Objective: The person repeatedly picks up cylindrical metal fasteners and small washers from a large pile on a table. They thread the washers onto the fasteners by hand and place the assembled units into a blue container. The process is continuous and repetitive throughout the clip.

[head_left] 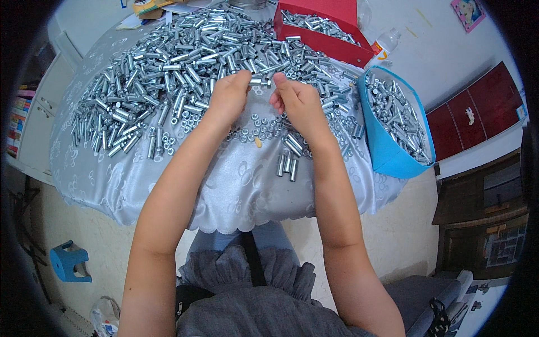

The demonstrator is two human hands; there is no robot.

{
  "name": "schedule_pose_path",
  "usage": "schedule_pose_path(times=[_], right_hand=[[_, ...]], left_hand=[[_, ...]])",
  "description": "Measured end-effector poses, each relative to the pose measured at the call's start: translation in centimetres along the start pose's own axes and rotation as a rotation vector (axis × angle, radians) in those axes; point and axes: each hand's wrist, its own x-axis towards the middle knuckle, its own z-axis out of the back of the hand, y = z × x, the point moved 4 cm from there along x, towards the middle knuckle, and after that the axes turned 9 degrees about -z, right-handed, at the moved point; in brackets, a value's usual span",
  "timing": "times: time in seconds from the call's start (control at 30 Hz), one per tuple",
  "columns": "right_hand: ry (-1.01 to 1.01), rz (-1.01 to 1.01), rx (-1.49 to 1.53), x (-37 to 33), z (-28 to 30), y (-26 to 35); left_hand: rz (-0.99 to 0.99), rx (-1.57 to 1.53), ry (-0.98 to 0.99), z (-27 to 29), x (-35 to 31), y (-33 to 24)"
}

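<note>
1. Left hand (229,100): closed, thumb and fingers pinching a short silver metal cylindrical bolt (259,82), which sticks out toward the right.
2. Right hand (302,105): fingers curled, thumb raised, just beside the bolt's free end. Cannot tell if it touches the bolt or has hold of anything.
3. Bolt location: between both hands, over the near edge of a broad heap of loose silver metal bolts and sleeves (185,63).
4. Small round silver metal nuts (261,127): scattered below and between the hands, more by the right forearm.
5. Three short silver metal cylinders (287,167): side by side, nearer the person than the nuts.
6. Small tan flat piece (258,142): among the nuts.
7. Red rectangular open box (331,50): far right behind the heap, bolts inside.
8. Light-blue open fabric bin (387,160): right of the right hand, filled with bolts.
9. White plastic bottle with orange label (387,42): beside the red box.
10. Surface (230,196): covered in shiny silver-grey patterned cloth, scalloped hem.
11. Blue plastic stool (70,263): on floor, lower left.
</note>
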Motion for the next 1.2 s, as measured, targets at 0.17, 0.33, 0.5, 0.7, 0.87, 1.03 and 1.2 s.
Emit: schedule_pose_path(times=[0.17,0.33,0.5,0.7,0.87,1.03,1.2], right_hand=[[-0.163,0.349,-0.015,-1.0,-0.4,2.1],[-0.172,0.479,-0.079,-1.2,-0.4,2.6],[-0.227,0.499,-0.099,-1.4,-0.1,2.7],[-0.182,0.152,-0.252,-0.9,0.4,1.6],[-0.262,0.449,-0.073,-1.4,0.2,2.6],[-0.206,0.511,-0.22,-1.0,0.2,2.1],[-0.198,0.243,-0.082,-1.2,-0.1,1.8]], left_hand=[[0.02,-0.017,-0.016,0.1,0.1,-0.1],[0.01,-0.028,0.004,0.1,0.1,0.1],[0.036,-0.061,0.026,0.1,0.2,0.3],[0.01,-0.016,-0.008,0.1,-0.1,-0.1],[0.043,-0.06,0.001,0.1,0.1,0.1],[0.032,-0.077,0.023,0.1,0.1,0.1],[0.041,-0.08,0.02,0.3,0.2,0.2]])
